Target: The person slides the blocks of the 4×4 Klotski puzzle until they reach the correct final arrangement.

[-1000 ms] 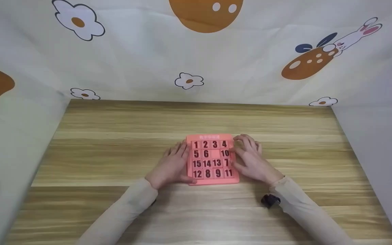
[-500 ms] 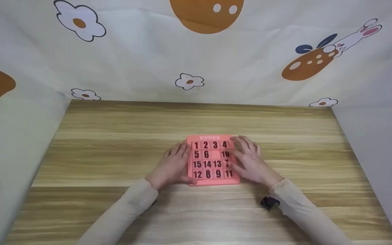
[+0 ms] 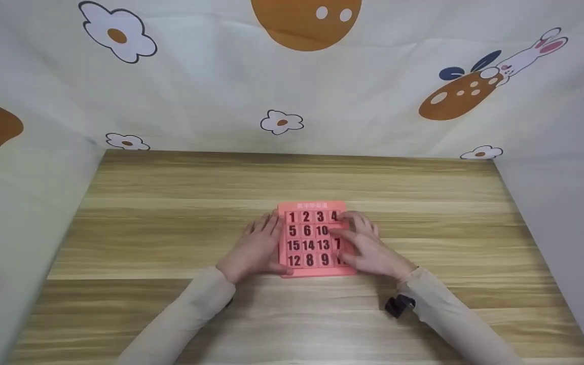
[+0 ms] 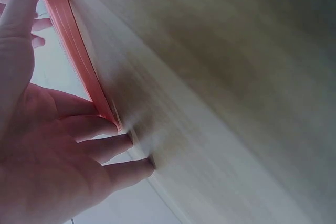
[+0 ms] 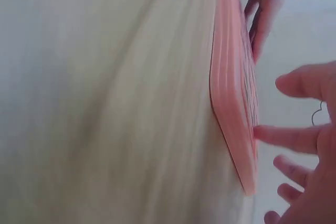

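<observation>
A pink number slide puzzle (image 3: 317, 272) lies on the table, its dark-numbered tiles in rows. My left hand (image 3: 256, 248) rests along its left side with fingers straight, the thumb on the near left corner. In the left wrist view, fingertips (image 4: 144, 167) touch the tabletop by the puzzle's edge. My right hand (image 3: 371, 248) reaches over the right side, fingers spread and slightly bent. Its index fingertip is at the right edge of the 10 tile (image 3: 321, 230), which sits beside the 6. The right thumb overlaps the 11 tile; other fingers are near the 4.
The wood-grain table (image 3: 180, 177) extends around the puzzle. A pale cloth backdrop (image 3: 211, 81) with flower, carrot and rabbit prints rises behind it, with pale walls at both sides. A black device (image 3: 398, 305) is on my right wrist.
The 10 tile has slid left from the fourth column into the gap beside the 6. My right hand has moved left over the puzzle. My left hand has stayed in place.
</observation>
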The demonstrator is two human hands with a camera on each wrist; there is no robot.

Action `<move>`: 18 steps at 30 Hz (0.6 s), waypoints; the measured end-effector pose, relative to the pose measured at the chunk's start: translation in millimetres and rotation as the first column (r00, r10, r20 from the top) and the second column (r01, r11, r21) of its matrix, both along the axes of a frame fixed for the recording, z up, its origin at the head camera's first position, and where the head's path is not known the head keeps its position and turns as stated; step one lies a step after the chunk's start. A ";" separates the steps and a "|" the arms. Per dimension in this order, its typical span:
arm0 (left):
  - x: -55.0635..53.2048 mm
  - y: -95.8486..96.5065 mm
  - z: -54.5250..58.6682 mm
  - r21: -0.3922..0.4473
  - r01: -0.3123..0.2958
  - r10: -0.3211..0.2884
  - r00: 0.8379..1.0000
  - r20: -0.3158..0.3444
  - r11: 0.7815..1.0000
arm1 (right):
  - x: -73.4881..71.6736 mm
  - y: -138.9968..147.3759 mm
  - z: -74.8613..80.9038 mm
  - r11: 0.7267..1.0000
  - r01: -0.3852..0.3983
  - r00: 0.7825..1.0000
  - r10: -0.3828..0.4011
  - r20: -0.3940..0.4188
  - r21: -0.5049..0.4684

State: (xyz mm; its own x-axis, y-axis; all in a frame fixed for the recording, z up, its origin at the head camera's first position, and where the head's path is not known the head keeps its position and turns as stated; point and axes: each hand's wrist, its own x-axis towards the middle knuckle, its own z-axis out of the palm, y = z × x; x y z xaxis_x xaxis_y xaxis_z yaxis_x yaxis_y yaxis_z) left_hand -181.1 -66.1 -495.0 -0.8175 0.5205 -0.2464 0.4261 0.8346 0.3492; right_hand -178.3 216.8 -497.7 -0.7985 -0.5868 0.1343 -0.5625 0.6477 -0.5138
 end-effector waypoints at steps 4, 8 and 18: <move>0.8 -1.0 0.0 0.005 0.011 -0.011 1.000 -0.017 1.000 | 0.0 2.6 1.3 0.999 -0.036 0.999 0.035 -0.037 -0.024; 0.6 -0.7 -0.1 0.014 0.009 -0.009 1.000 -0.009 1.000 | -2.4 11.2 3.8 0.996 -0.073 0.994 0.068 -0.089 -0.057; -0.3 -0.2 -1.2 0.006 -0.002 0.002 1.000 0.010 1.000 | -2.4 19.6 6.6 0.989 -0.008 0.987 0.032 -0.161 0.146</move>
